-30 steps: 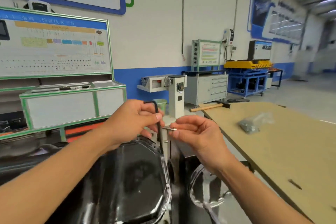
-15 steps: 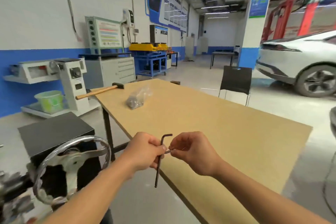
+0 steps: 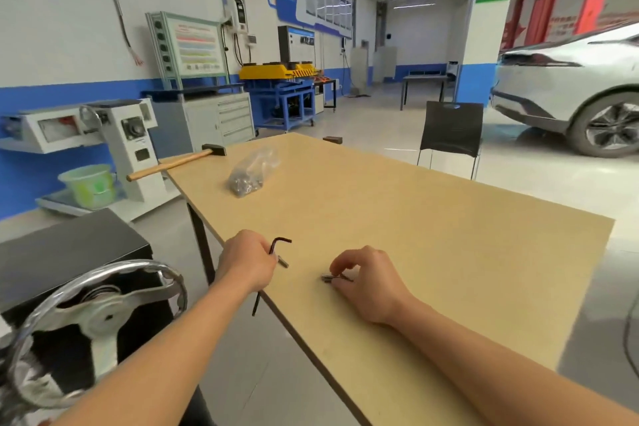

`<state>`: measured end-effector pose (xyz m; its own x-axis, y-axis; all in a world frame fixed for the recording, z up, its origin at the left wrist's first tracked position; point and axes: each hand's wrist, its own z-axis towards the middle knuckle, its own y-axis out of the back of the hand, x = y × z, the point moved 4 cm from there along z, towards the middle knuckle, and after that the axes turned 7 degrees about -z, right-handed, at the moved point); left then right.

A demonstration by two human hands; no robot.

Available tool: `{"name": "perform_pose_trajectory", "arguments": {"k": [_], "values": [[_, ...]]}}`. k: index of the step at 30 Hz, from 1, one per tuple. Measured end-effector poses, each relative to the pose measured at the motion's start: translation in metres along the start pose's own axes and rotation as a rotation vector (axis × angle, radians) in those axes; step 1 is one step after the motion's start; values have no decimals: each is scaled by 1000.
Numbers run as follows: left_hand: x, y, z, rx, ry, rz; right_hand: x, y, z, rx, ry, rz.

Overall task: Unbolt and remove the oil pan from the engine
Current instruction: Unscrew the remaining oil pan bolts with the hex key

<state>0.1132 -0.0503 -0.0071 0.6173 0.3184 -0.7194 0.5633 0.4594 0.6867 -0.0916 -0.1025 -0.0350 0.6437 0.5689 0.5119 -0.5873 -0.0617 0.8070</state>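
- The fingers [image 3: 342,259] of our right hand [image 3: 370,282] pinch a small bolt [image 3: 326,278] against the desk [image 3: 415,218] at six o'clock, probably to set it down where it cannot roll.
- Our left hand [image 3: 247,261], at seven o'clock, is clenched round the hex key [image 3: 280,240], its long shank hanging past the desk edge, ready, we judge, for more bolts.
- The oil pan is out of view; only a chrome handwheel [image 3: 100,287] shows at eight o'clock.

Both bare forearms reach forward to the bench [image 3: 449,235]. The left hand [image 3: 247,261] is at the bench's near-left edge, fingers curled round a hex key [image 3: 275,245]. The right hand [image 3: 370,282] rests on the bench top, fingertips pinching a small bolt [image 3: 327,278].
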Motion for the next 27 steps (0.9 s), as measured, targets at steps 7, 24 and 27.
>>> {"name": "perform_pose_trajectory", "arguments": {"k": [7,24,27], "values": [[-15,-21,14,69,-18,72,-9,-1,18,50,-18,129],[-43,-54,22,117,-29,-7,-17,-3,37,41,-50,261],[-41,-32,21,119,-19,-60,-24,6,39,-10,-213,489]]}}
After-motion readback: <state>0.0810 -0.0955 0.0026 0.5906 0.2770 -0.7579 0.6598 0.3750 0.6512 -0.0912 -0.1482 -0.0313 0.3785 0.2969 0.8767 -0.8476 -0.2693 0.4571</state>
